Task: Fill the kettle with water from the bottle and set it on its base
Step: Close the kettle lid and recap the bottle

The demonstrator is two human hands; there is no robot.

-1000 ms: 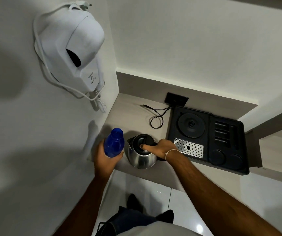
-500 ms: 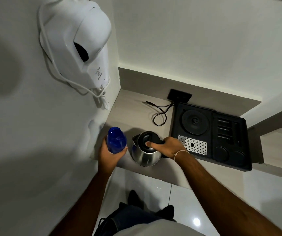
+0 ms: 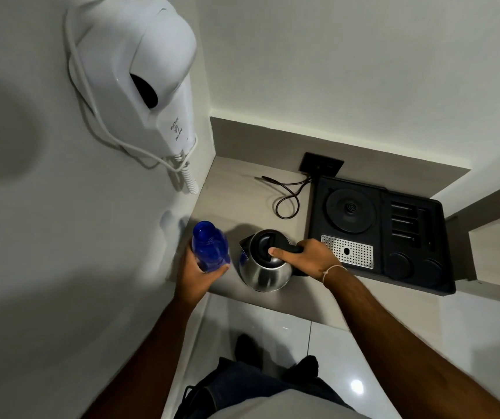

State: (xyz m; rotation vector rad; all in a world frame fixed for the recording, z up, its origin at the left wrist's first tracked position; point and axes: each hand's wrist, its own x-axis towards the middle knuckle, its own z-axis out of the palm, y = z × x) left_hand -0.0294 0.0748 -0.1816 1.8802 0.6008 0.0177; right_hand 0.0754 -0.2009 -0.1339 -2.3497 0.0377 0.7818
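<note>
A steel kettle (image 3: 264, 272) with a black lid stands on the beige counter near its front edge. My right hand (image 3: 304, 257) grips its black handle, thumb resting on the lid. The lid looks shut. My left hand (image 3: 196, 272) holds a blue bottle (image 3: 209, 246) upright, just left of the kettle and apart from it. The bottle's neck has no cap on it. The round kettle base (image 3: 350, 210) sits in a black tray (image 3: 442, 267) to the right, with nothing on it.
A white wall-mounted hair dryer (image 3: 140, 83) hangs on the left wall above the counter. A black cord (image 3: 288, 195) loops from a wall socket (image 3: 321, 164) behind the tray. A perforated metal drip grate (image 3: 348, 251) lies in the tray. The counter's front edge (image 3: 273, 306) drops to a tiled floor.
The view has shifted a little, bringing the hair dryer closer. Both hands keep their holds on bottle and kettle, which stay in place on the counter.
</note>
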